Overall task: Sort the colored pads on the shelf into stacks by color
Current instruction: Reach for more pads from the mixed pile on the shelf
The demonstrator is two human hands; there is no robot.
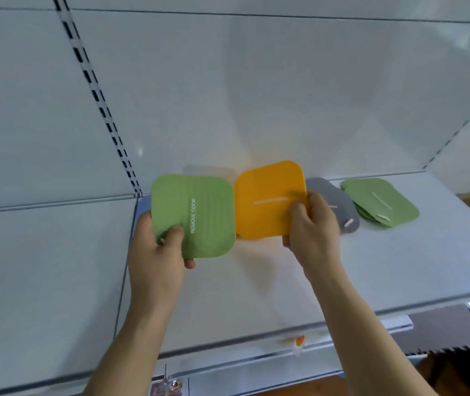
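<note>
- Holding two pads up above the white shelf, one in each hand, and not yet laid on any stack.
- Left hand: pinched the green pad at its lower left corner, thumb on the front face, fingers curled behind. Printed strip "REMOVE ODOR" faced the camera.
- Right hand: pinched the orange pad at its right edge, thumb on front, fingers behind; somewhat blurred.
- Touched or slightly overlapped at the inner edges, green and orange; could not tell which.
- Lay further right on the shelf: a grey stack, partly hidden behind the right hand, and just beside it a green stack of several pads, a little fanned.
- No orange stack seen on the shelf.
- Probably best: to carry the green pad to the green stack and square it on top, edges aligned, since that pile was already spread.
- For the orange pad, better to begin a new place well apart from the grey, to keep colours separate.
- Soft and bendy by the look, so to lay flat, not drop.
</note>
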